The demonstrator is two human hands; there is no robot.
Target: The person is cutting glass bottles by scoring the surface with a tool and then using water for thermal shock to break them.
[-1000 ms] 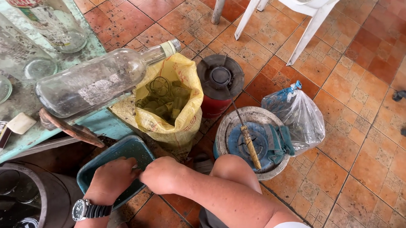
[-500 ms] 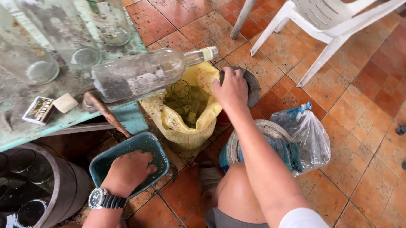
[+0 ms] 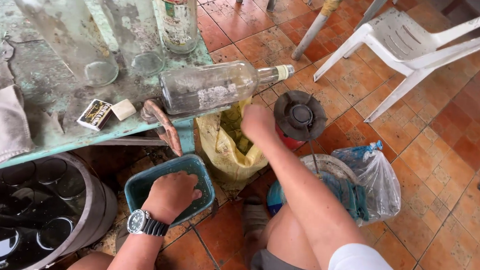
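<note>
My left hand [image 3: 172, 193], with a black watch on the wrist, rests closed inside a small teal tub [image 3: 139, 183] on the tiled floor; what it holds is hidden. My right hand [image 3: 258, 122] reaches into the open mouth of a yellow sack [image 3: 225, 150] that leans against the table leg; its fingers are out of sight inside the sack. A clear glass bottle [image 3: 212, 87] lies on its side at the table edge just above the sack.
Three upright glass bottles [image 3: 131, 25] stand on the worn green table [image 3: 35, 80] with a matchbox [image 3: 95, 114], a grey cloth and a rusty tool [image 3: 161, 122]. A red burner [image 3: 299, 117], a clear plastic bag [image 3: 372, 177], a bucket of bottles [image 3: 33, 217] and a white chair [image 3: 414, 45] surround me.
My right hand went from beside the left hand up to the burner, then down into the yellow sack. The left hand stayed in the teal tub. The camera view shifted.
</note>
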